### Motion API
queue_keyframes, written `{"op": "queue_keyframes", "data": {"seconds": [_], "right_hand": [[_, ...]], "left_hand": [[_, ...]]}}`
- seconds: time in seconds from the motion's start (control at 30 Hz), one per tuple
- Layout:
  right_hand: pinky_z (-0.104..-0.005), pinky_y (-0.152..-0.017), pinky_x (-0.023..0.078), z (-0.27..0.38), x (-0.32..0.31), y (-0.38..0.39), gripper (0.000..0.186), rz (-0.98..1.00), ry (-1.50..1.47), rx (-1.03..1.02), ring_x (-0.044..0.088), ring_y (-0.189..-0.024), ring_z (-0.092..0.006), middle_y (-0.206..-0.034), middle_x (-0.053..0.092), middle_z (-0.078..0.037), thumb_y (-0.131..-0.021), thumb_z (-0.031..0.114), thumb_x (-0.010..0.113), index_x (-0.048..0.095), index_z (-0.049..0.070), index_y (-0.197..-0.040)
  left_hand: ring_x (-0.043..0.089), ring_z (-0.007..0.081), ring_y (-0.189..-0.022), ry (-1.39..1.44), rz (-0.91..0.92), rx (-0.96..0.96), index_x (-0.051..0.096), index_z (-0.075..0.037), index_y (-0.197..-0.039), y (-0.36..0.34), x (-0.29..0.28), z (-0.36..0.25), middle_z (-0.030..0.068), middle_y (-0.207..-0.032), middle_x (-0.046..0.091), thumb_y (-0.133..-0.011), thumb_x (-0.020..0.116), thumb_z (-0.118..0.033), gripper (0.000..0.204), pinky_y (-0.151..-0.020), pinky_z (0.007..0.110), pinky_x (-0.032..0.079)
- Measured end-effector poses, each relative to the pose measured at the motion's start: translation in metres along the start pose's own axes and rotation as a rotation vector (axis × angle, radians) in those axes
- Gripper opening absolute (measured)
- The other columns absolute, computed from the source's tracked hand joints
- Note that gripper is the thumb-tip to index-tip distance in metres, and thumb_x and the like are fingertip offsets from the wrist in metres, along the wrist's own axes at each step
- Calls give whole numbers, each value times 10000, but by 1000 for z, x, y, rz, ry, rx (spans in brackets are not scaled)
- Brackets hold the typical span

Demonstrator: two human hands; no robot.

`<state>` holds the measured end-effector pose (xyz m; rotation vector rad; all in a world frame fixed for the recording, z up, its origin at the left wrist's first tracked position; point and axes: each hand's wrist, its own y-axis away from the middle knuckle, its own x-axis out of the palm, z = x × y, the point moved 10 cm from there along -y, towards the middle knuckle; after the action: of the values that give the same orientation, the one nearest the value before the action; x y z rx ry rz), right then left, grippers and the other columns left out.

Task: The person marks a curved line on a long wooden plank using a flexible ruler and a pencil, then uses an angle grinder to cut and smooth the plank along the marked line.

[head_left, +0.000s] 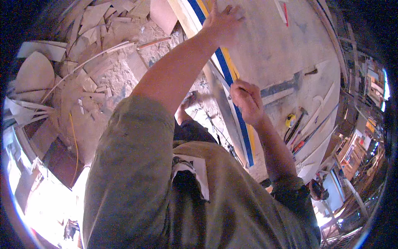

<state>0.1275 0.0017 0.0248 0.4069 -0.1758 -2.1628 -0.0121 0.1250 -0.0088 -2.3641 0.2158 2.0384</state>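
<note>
A long straight blue strip [226,69] with a yellow strip [251,137] along its right side runs down the left edge of the worktable [273,50]. Near its far end, my left hand [224,25] rests across the strips with fingers spread, slightly blurred. Closer to me, my right hand [247,101] is closed over the strips, its fingers curled with the thumb side toward the yellow one. Whatever those fingers pinch, if anything, is hidden or too small to make out.
On the table's right side lie a yellow tape measure [290,120], a hammer [303,112], other hand tools and several thin wooden strips [317,137]. A red stick [286,15] lies farther off. Board offcuts [93,18] and dust cover the floor at left.
</note>
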Motion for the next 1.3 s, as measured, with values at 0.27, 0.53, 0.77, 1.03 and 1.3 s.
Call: {"op": "queue_keyframes", "data": {"seconds": [0.27, 0.53, 0.77, 1.03, 1.3], "right_hand": [[-267, -505, 246, -10, -10, 38, 319, -63, 79, -30, 317, -559, -63, -624, 346, 48, -978, 255, 467, 416, 103, -702], [-293, -516, 275, 29, -12, 41, 379, -12, 26, -66, 347, -568, -92, -625, 381, 34, -948, 376, 490, 457, 77, -717], [-295, -533, 291, 35, -21, 58, 339, -36, -59, 34, 376, -585, -95, -638, 397, 22, -948, 307, 472, 427, 83, -698], [-299, -521, 280, -10, -18, 72, 302, -94, -51, 1, 340, -559, -82, -616, 357, 38, -935, 228, 477, 386, 95, -679], [-296, -544, 306, 0, -10, 77, 305, -62, 3, 26, 383, -572, -112, -663, 430, 5, -942, 262, 463, 475, 50, -724]], "left_hand": [[331, 368, -1491, 18, -45, 45, 459, -216, -1506, 4, -7, -11, 93, -1619, 366, -794, 662, -632, 849, -1118, 783, 176], [304, 351, -1502, 31, -45, 27, 502, -179, -1450, -10, 26, -3, 87, -1601, 396, -794, 668, -530, 763, -1130, 764, 209], [317, 324, -1498, -37, -63, 28, 486, -172, -1472, 11, -9, -13, 96, -1606, 381, -863, 616, -431, 675, -1135, 768, 197], [299, 290, -1511, -91, -121, 182, 488, -216, -1476, 9, -3, -26, 62, -1614, 375, -863, 595, -528, 696, -1119, 782, 224], [311, 300, -1499, -113, -74, 123, 537, -204, -1422, -5, 8, -23, 35, -1574, 425, -825, 622, -543, 691, -1097, 786, 268]]}}
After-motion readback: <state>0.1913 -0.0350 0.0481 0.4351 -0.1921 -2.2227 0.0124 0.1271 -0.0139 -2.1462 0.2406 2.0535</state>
